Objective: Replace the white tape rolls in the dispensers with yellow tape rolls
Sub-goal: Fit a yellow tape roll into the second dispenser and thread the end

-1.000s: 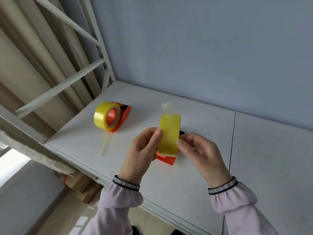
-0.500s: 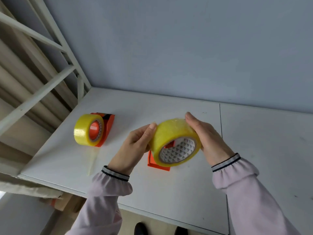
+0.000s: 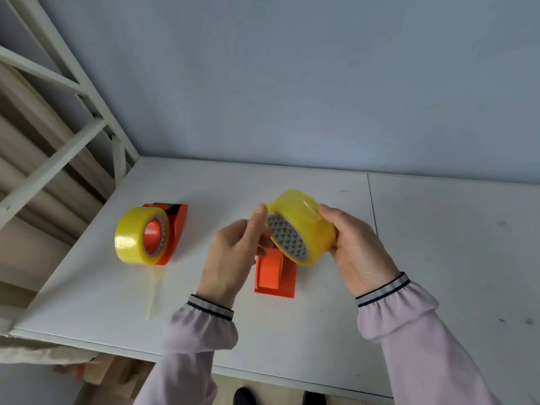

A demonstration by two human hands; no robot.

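I hold a yellow tape roll (image 3: 306, 220) in the air above the white table (image 3: 438, 258). My right hand (image 3: 355, 252) grips its outer face. The fingers of my left hand (image 3: 233, 252) touch its left rim, and its patterned core faces me. Just below it an orange dispenser (image 3: 274, 274) with no roll on it lies on the table. At the left lies a second orange dispenser (image 3: 175, 226) with a yellow tape roll (image 3: 133, 238) mounted on its orange hub.
A loose strip of clear tape (image 3: 153, 293) trails from the left dispenser toward the table's front edge. A white metal frame (image 3: 87, 112) rises at the table's left corner. A grey wall (image 3: 292, 83) backs the table. Cardboard boxes (image 3: 96, 372) sit below the table's front edge.
The roll was edge-on between both hands a second ago; it has been turned, its core now facing me. The empty dispenser under it is more exposed.
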